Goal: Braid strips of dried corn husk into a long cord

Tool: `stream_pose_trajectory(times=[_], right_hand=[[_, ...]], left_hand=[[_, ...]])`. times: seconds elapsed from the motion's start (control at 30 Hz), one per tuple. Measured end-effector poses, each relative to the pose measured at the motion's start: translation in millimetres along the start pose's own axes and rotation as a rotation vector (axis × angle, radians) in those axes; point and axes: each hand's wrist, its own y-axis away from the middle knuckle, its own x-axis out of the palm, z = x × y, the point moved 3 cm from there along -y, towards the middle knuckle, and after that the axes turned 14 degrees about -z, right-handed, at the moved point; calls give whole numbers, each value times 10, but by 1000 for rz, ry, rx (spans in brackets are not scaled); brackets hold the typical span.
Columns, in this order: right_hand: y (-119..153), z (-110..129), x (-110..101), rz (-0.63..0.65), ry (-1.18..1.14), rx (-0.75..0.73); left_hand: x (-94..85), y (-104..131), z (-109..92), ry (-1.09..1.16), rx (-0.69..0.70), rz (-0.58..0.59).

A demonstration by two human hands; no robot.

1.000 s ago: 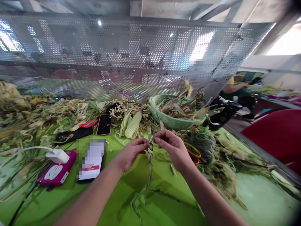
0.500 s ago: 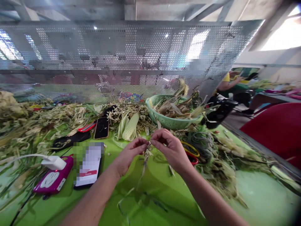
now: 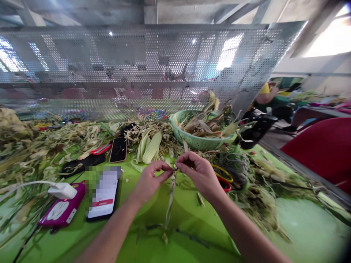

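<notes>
Between my two hands hangs a thin braided strand of dry husk [image 3: 172, 190], its lower end reaching down over the green table [image 3: 148, 241]. My left hand [image 3: 153, 179] pinches the top of the strand with thumb and index finger. Just beside it, my right hand [image 3: 196, 171] pinches the same top end, fingers curled. The fingertips of both hands nearly touch. Dark strips [image 3: 192, 237] spread sideways near the strand's lower end. Beyond my hands lie pale green husks [image 3: 152, 147].
A green basket [image 3: 192, 140] of dry husks stands behind. Scissors [image 3: 223, 175] and tangled cord [image 3: 236, 166] lie right. Two phones [image 3: 105, 197] [image 3: 118, 149], a purple power bank [image 3: 64, 208] and a red cutter [image 3: 101, 148] lie left. A person [image 3: 264, 96] sits far right.
My left hand's fingers have shifted slightly and straightened their pinch at the strand's top. The hanging strand's lower part has swung, and the strips near its end lie differently.
</notes>
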Motion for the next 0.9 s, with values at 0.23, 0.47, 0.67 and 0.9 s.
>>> stream_pose_trajectory(times=[0.23,0.47,0.67,0.9], right_hand=[[-3,2,-8,3,2,-6],[-9,21,-21,-1,5,-9],[-10,37,-17,-5,13,-21],[-21,14,-14,-1,85,-62]], left_hand=[[3,-4,33,34,-113,-22],[5,5,51,117,-162,-42],[-11,28,12,117,-203,-64],[6,30,66,403,-302,-81]])
